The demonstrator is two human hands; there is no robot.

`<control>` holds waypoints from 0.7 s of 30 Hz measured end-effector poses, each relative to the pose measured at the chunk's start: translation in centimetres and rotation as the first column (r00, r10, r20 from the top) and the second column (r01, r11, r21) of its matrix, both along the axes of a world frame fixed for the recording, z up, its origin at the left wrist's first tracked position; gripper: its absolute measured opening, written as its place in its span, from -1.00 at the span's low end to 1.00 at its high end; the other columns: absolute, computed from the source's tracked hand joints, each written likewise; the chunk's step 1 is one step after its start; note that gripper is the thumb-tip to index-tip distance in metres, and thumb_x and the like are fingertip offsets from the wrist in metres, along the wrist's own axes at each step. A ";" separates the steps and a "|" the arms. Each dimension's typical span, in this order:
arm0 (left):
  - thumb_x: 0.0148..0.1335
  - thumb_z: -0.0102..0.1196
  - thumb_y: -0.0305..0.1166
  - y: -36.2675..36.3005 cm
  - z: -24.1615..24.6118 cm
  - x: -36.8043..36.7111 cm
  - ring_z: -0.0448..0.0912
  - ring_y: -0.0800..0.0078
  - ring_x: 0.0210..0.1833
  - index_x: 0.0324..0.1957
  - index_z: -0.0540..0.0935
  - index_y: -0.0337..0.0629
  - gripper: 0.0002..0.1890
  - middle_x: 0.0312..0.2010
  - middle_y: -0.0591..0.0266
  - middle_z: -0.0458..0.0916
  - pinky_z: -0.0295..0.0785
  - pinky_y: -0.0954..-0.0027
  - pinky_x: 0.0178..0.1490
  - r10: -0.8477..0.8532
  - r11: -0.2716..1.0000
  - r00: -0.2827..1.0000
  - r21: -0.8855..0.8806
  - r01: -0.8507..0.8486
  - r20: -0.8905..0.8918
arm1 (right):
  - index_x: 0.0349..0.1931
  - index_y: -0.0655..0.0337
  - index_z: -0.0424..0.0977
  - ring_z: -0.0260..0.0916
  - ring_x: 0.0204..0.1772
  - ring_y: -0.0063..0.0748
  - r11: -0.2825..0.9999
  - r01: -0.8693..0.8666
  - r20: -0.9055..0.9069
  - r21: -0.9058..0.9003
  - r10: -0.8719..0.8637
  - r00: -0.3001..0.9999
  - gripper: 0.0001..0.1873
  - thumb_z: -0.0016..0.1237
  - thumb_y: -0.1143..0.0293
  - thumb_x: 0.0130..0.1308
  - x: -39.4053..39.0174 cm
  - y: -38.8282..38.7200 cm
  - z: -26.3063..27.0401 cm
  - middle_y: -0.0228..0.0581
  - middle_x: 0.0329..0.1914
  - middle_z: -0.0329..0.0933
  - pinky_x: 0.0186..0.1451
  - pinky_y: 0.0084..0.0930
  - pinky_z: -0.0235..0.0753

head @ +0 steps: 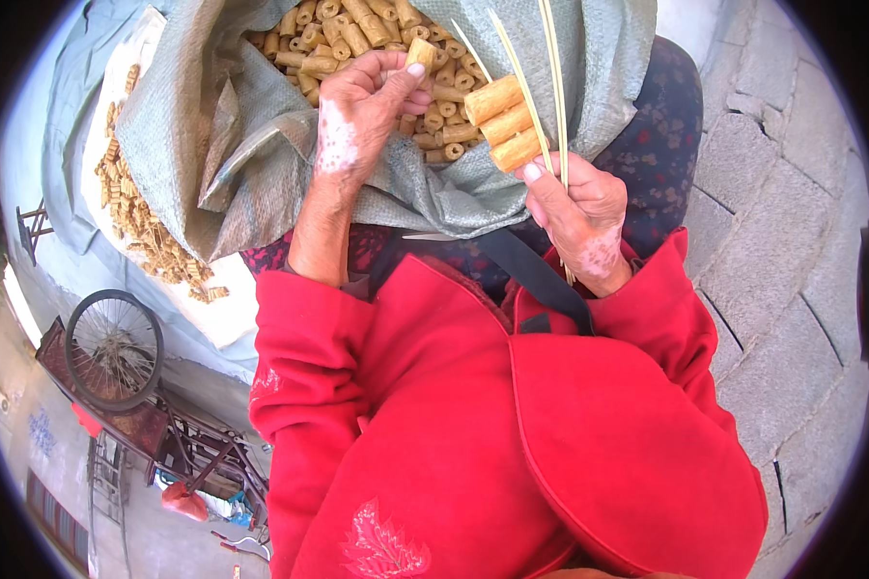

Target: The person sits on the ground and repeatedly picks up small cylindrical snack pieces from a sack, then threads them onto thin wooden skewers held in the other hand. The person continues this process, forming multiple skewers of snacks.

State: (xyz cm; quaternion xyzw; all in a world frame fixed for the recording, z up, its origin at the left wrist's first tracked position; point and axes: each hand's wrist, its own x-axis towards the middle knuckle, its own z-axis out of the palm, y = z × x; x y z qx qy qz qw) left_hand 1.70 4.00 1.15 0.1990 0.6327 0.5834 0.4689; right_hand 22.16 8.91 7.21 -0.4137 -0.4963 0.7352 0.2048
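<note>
Thumb and fingers of my left hand (366,108) pinch a short tan roll (421,54), held above a woven plastic sack (261,174). Inside the sack's mouth lies a heap of similar hollow rolls (333,36). My right hand (583,210) grips several thin pale sticks (554,72) that point up and away from me. Three rolls (508,123) sit side by side on one of these sticks, just beyond my right thumb. That stick's tip (471,47) shows past the farthest roll. The sack rests across my lap.
To the left, skewered rolls (134,210) lie piled on a white sheet (224,304). Beyond them stands a cart with a spoked wheel (114,351), near a red bag (185,499). Stone paving (775,217) spreads on the right. A dark strap (536,275) crosses my lap.
</note>
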 end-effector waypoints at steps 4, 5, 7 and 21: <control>0.19 0.13 -0.39 -0.4 0.6 -0.7 0.52 0.62 -0.48 -0.20 0.55 -0.38 -0.77 -0.46 0.24 0.58 0.54 0.52 -0.35 0.091 0.980 0.975 0.157 -0.124 0.205 | -0.40 0.34 0.46 0.07 -0.58 -0.84 0.991 -0.130 0.013 0.007 0.130 0.991 -0.88 -0.12 0.53 0.32 0.3 -0.1 -0.3 -0.59 -0.68 0.22 -0.58 -0.74 0.06; 0.19 0.13 -0.39 -0.4 0.7 -0.8 0.51 0.63 -0.48 -0.20 0.55 -0.38 -0.77 -0.46 0.24 0.58 0.55 0.51 -0.36 0.084 0.980 0.972 0.161 -0.120 0.218 | -0.41 0.33 0.45 0.05 -0.58 -0.84 0.987 -0.158 0.021 0.008 0.158 0.987 -0.87 -0.13 0.53 0.32 0.3 -0.1 -0.4 -0.61 -0.68 0.21 -0.58 -0.73 0.06; 0.19 0.13 -0.38 -0.5 0.8 -0.7 0.49 0.64 -0.49 -0.20 0.56 -0.37 -0.77 -0.46 0.24 0.57 0.56 0.50 -0.37 0.072 0.978 0.966 0.170 -0.117 0.247 | -0.41 0.33 0.45 0.03 -0.57 -0.85 0.982 -0.185 0.022 0.036 0.184 0.983 -0.87 -0.13 0.53 0.32 0.4 -0.1 -0.4 -0.62 -0.68 0.18 -0.58 -0.73 0.05; 0.14 0.18 -0.41 -0.4 1.0 -1.4 0.45 0.65 -0.55 -0.25 0.59 -0.40 -0.78 -0.53 0.25 0.55 0.50 0.57 -0.48 0.078 0.974 0.971 0.192 -0.122 0.224 | -0.43 0.35 0.43 0.10 -0.62 -0.77 0.961 -0.243 0.073 0.131 0.235 0.969 -0.89 -0.11 0.56 0.29 0.5 -0.1 -1.0 -0.52 -0.70 0.24 -0.60 -0.69 0.11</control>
